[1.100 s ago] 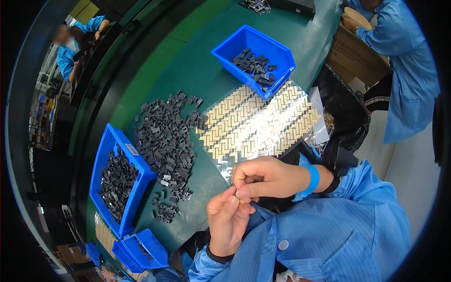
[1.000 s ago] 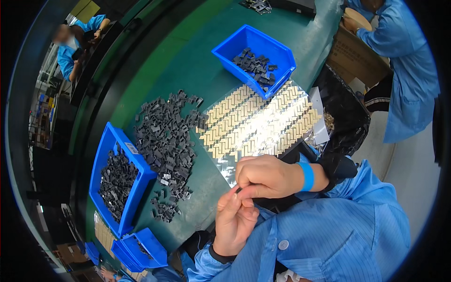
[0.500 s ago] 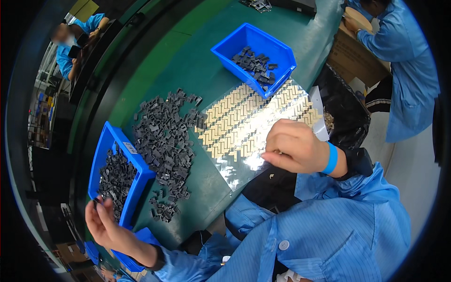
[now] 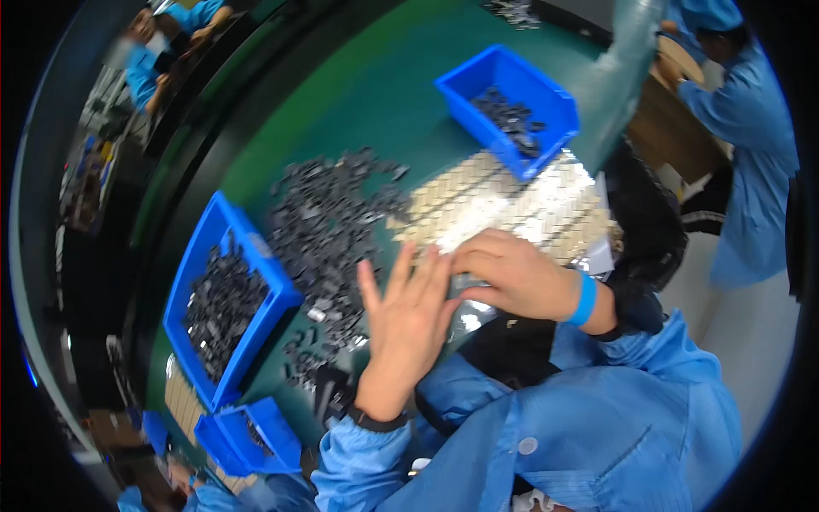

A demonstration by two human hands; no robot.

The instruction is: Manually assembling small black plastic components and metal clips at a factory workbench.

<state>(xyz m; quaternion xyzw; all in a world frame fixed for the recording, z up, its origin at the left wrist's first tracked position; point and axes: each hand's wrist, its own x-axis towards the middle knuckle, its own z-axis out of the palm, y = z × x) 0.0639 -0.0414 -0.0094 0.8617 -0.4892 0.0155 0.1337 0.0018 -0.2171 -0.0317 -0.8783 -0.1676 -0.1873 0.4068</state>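
L hand [image 4: 408,320] fingers spread, pointing away, over near-L edge of beige sheet [image 4: 448,200] | R hand [image 4: 522,280] fingers curled, can't tell if holding | sheet on worktop [image 4: 367,102], rows slant lower-L to upper-R, long axis unclear, partly covered | bin label [image 4: 258,246] blurred, unreadable

The green surface [image 4: 375,102] carries a loose heap of small black pieces [image 4: 320,218], whose right side meets a clear, shiny sheet [image 4: 471,317] covered in slanting rows of pale tan pieces [image 4: 445,205]. Just left of the heap sits a large blue bin [image 4: 263,326] with more black pieces inside. A smaller blue bin [image 4: 556,122] stands by the sheet's far edge, overlapping it in view. Blurred silvery parts [image 4: 514,12] lie well apart, toward the far end.
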